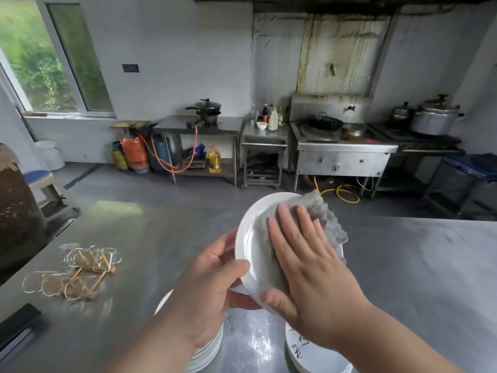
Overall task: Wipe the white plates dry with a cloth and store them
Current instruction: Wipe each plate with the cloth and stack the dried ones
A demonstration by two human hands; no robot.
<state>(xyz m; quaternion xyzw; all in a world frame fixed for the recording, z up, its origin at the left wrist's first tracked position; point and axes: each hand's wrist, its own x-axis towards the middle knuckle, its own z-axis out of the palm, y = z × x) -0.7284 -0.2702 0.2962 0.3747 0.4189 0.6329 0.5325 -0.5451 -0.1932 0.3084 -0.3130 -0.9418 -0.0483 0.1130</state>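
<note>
My left hand (212, 286) grips the white plate (250, 238) by its near rim, with the thumb curled over the glossy front edge and the fingers behind it. The plate is held up and tilted above the steel table (403, 265), its round, smooth face turned toward me. My right hand (304, 267) lies flat on it with the fingers straight and spread, holding nothing, just pressing the grey cloth (325, 214) against the plate's face. The cloth is coarse and nubbly, and its crumpled edge sticks out past the far rim.

Below my left wrist sits a stack of white plates (207, 351), thin rims layered one on another. Just beside it, under my right forearm, is a plate with dark brush marks (309, 354). Between the two, the brushed metal is beaded with water drops (258, 335). Well off to the left on the same table lies a tangle of wire rings and wooden sticks (80, 267) — thin loops, pale and shiny.
</note>
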